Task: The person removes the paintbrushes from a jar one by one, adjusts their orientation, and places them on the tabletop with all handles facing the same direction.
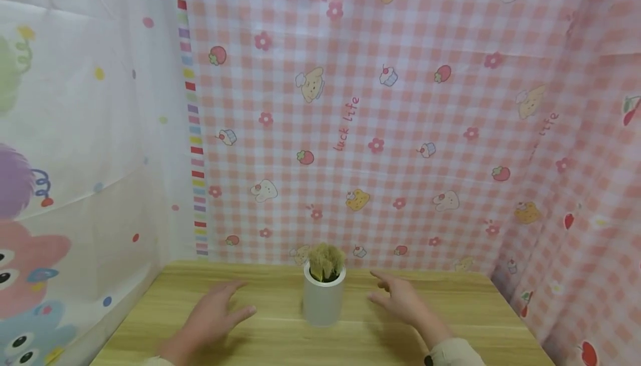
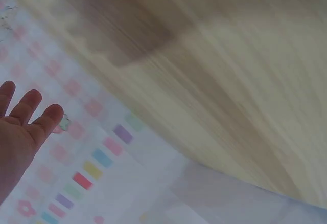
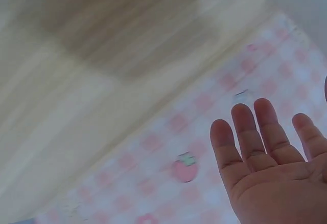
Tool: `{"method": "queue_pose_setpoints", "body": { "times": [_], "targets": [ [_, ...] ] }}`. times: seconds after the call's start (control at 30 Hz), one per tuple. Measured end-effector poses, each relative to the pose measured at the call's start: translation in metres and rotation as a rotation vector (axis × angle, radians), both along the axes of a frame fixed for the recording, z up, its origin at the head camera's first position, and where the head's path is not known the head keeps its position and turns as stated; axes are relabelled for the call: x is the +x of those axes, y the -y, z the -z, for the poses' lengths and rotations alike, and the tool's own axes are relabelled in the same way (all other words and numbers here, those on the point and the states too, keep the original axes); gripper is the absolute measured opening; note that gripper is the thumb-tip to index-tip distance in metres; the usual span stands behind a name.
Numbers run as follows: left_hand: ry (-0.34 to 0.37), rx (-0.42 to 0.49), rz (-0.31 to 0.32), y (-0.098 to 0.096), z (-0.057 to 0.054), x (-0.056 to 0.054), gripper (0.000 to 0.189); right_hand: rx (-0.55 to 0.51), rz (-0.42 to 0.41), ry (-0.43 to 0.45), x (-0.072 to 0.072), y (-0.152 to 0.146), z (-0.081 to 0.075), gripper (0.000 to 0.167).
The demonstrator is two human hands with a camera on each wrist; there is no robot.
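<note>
A white cylindrical pot [image 1: 323, 303] holding a tuft of yellowish-green plant [image 1: 326, 260] stands upright on the wooden table [image 1: 280, 344]. To its left hovers my left hand [image 1: 212, 313], thumb and fingers spread apart, a gap between it and the pot. On the other side my right hand [image 1: 400, 299] points its fingers and thumb toward the pot without reaching it. In the left wrist view the left hand [image 2: 23, 127] shows several extended fingers and an empty palm. The right wrist view has the right hand [image 3: 276, 168] with its palm bare and fingers stretched out.
Behind the table's back edge hangs a pink checked curtain [image 1: 370, 171] with cartoon prints. A white curtain [image 1: 100, 149] with colourful characters borders the left side, and another pink curtain [image 1: 596, 216] the right. Hand shadows fall on the tabletop.
</note>
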State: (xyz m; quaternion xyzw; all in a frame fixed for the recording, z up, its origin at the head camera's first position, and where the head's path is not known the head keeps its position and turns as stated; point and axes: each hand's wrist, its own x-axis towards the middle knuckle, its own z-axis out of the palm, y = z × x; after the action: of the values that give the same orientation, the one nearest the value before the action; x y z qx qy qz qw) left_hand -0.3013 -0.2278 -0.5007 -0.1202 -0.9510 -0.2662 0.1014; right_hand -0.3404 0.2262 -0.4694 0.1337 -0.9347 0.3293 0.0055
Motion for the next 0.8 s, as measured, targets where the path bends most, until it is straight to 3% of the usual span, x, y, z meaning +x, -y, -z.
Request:
{"method": "queue_pose_setpoints", "body": {
  "times": [0.4,0.8],
  "targets": [
    [-0.005,0.083,0.033,-0.042,-0.011,-0.003,0.069,-0.012,-0.135,-0.160,0.002,0.043,-0.010,0.062],
    [0.008,0.082,0.027,-0.053,-0.017,-0.001,0.073,-0.041,-0.148,-0.144,0.006,0.055,-0.016,0.063]
  ]
}}
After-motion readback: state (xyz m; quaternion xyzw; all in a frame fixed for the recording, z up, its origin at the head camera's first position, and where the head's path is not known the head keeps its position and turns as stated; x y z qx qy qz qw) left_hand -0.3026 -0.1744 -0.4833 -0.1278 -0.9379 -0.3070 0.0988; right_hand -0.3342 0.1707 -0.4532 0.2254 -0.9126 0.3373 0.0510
